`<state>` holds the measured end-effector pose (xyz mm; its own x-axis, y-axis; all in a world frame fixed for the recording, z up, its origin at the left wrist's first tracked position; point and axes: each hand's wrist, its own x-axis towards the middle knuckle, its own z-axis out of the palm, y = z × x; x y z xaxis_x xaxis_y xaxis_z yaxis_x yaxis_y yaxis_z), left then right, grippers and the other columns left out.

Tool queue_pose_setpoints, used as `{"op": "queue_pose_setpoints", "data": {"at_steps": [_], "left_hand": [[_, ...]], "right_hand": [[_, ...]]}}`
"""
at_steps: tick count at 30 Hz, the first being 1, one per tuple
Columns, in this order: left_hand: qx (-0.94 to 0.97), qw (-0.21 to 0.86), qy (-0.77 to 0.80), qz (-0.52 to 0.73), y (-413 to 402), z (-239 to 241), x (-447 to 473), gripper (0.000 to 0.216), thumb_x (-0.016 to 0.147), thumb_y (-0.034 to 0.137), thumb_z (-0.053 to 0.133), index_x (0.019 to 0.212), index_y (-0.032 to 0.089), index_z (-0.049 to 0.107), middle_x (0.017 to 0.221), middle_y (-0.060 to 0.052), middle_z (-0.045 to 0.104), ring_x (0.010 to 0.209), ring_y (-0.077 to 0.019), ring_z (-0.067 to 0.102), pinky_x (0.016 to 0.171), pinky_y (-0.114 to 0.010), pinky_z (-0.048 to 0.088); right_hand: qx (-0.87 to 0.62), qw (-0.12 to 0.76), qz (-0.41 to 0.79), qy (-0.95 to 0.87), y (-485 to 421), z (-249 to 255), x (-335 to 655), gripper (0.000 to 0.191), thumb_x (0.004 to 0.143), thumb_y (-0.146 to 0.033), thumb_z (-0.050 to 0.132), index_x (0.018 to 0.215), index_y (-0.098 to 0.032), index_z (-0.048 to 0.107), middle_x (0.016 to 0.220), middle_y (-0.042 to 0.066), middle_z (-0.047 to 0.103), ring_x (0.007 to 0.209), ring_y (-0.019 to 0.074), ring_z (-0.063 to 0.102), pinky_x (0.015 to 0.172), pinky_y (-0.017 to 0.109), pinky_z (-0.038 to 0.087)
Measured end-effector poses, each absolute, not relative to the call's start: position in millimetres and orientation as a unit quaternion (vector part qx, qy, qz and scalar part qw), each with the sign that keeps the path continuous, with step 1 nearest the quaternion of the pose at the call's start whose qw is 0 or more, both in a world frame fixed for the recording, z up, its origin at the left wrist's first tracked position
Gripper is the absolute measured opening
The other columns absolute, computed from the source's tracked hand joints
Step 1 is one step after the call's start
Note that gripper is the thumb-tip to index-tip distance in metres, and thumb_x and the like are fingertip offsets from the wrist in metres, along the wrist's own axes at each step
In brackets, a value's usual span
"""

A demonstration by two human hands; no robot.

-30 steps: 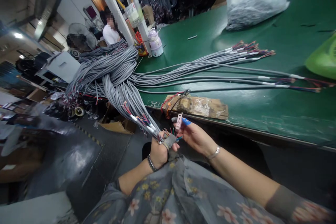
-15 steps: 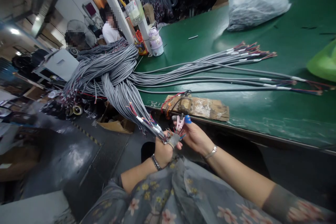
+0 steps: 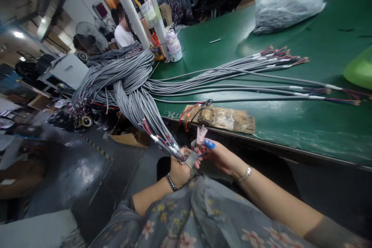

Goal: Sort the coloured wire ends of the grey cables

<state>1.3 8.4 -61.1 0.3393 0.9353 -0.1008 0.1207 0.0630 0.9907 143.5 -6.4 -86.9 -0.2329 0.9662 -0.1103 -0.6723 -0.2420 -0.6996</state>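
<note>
Now my R hand has dipped w/ pink clip pinched upright, close to coloured wires; L hand grips grey cable ends just off bench, so both hands meet there.

The pink clip had turned — it first showed one flat side, then two spread arms, and now stood as a blurred, flared shape. The right grip had shifted lower on it: the blue fingertip wrap, earlier level with the clip's upper part, lay further down. The silver bracelet had swung outward — farther from the left grip than a moment before.
</note>
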Motion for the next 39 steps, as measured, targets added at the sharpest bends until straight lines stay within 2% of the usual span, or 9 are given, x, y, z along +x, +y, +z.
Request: {"op": "queue_pose_setpoints", "data": {"at_steps": [4, 8, 11, 14, 17, 23, 27, 31, 39], "left_hand": [[0.623, 0.556, 0.442, 0.329, 8, -62, -3, 0.035, 0.072, 0.047, 0.067, 0.054, 0.019, 0.059, 0.050, -0.003, 0.061, 0.049, -0.0153, 0.057, 0.054, -0.028, 0.047], [0.676, 0.555, 0.406, 0.265, 13, -63, -6, 0.030, 0.071, 0.038, 0.068, 0.050, 0.018, 0.061, 0.051, -0.003, 0.061, 0.050, -0.0142, 0.055, 0.053, -0.026, 0.045], [0.678, 0.565, 0.402, 0.245, 16, -63, -7, 0.027, 0.070, 0.035, 0.070, 0.051, 0.017, 0.062, 0.051, -0.003, 0.062, 0.050, -0.0139, 0.054, 0.053, -0.025, 0.045], [0.657, 0.562, 0.416, 0.283, 16, -60, -6, 0.031, 0.073, 0.038, 0.067, 0.051, 0.017, 0.063, 0.052, -0.004, 0.063, 0.051, -0.0147, 0.057, 0.057, -0.027, 0.047], [0.634, 0.567, 0.417, 0.319, 16, -57, -4, 0.037, 0.077, 0.042, 0.064, 0.050, 0.018, 0.063, 0.052, -0.005, 0.064, 0.054, -0.0157, 0.060, 0.064, -0.028, 0.049], [0.661, 0.561, 0.393, 0.307, 20, -55, -7, 0.041, 0.077, 0.049, 0.064, 0.052, 0.017, 0.065, 0.055, -0.005, 0.066, 0.056, -0.0155, 0.060, 0.063, -0.027, 0.048], [0.690, 0.549, 0.384, 0.272, 21, -57, -14, 0.039, 0.076, 0.049, 0.066, 0.054, 0.016, 0.066, 0.055, -0.005, 0.066, 0.054, -0.0144, 0.057, 0.059, -0.027, 0.046], [0.660, 0.546, 0.405, 0.320, 18, -61, -15, 0.040, 0.078, 0.049, 0.064, 0.055, 0.017, 0.064, 0.054, -0.004, 0.066, 0.053, -0.0150, 0.059, 0.059, -0.027, 0.046], [0.624, 0.561, 0.399, 0.370, 18, -73, -14, 0.035, 0.082, 0.039, 0.062, 0.056, 0.016, 0.066, 0.057, -0.004, 0.067, 0.056, -0.0144, 0.060, 0.063, -0.027, 0.048]], "right_hand": [[-0.321, 0.551, 0.707, -0.306, -16, -83, 141, 0.032, 0.069, -0.044, 0.078, 0.072, -0.018, 0.060, 0.057, 0.000, 0.064, 0.051, 0.0149, 0.060, 0.055, 0.028, 0.044], [-0.352, 0.552, 0.674, -0.342, -19, -82, 140, 0.032, 0.067, -0.044, 0.079, 0.067, -0.018, 0.061, 0.056, 0.000, 0.064, 0.048, 0.0128, 0.056, 0.052, 0.027, 0.044], [-0.356, 0.550, 0.665, -0.359, -21, -82, 142, 0.031, 0.067, -0.044, 0.079, 0.071, -0.018, 0.064, 0.061, 0.000, 0.066, 0.050, 0.0132, 0.057, 0.054, 0.028, 0.045], [-0.343, 0.553, 0.675, -0.347, -23, -83, 145, 0.032, 0.069, -0.045, 0.077, 0.080, -0.019, 0.063, 0.063, 0.001, 0.067, 0.056, 0.0149, 0.060, 0.058, 0.029, 0.045], [-0.353, 0.569, 0.663, -0.335, -24, -85, 143, 0.033, 0.067, -0.044, 0.079, 0.081, -0.020, 0.062, 0.065, 0.002, 0.069, 0.062, 0.0160, 0.061, 0.063, 0.030, 0.045], [-0.390, 0.583, 0.629, -0.337, -23, -82, 134, 0.035, 0.070, -0.050, 0.075, 0.072, -0.019, 0.058, 0.055, -0.001, 0.064, 0.054, 0.0139, 0.056, 0.061, 0.030, 0.043], [-0.385, 0.565, 0.654, -0.324, -19, -76, 130, 0.041, 0.066, -0.054, 0.076, 0.070, -0.019, 0.055, 0.050, -0.002, 0.061, 0.048, 0.0124, 0.052, 0.055, 0.028, 0.039], [-0.397, 0.557, 0.662, -0.307, -17, -72, 127, 0.043, 0.063, -0.055, 0.078, 0.068, -0.019, 0.056, 0.050, -0.001, 0.062, 0.047, 0.0124, 0.052, 0.052, 0.027, 0.037], [-0.413, 0.577, 0.642, -0.290, -19, -75, 126, 0.042, 0.059, -0.054, 0.080, 0.064, -0.019, 0.058, 0.055, 0.001, 0.064, 0.054, 0.0148, 0.056, 0.062, 0.031, 0.043]]}}
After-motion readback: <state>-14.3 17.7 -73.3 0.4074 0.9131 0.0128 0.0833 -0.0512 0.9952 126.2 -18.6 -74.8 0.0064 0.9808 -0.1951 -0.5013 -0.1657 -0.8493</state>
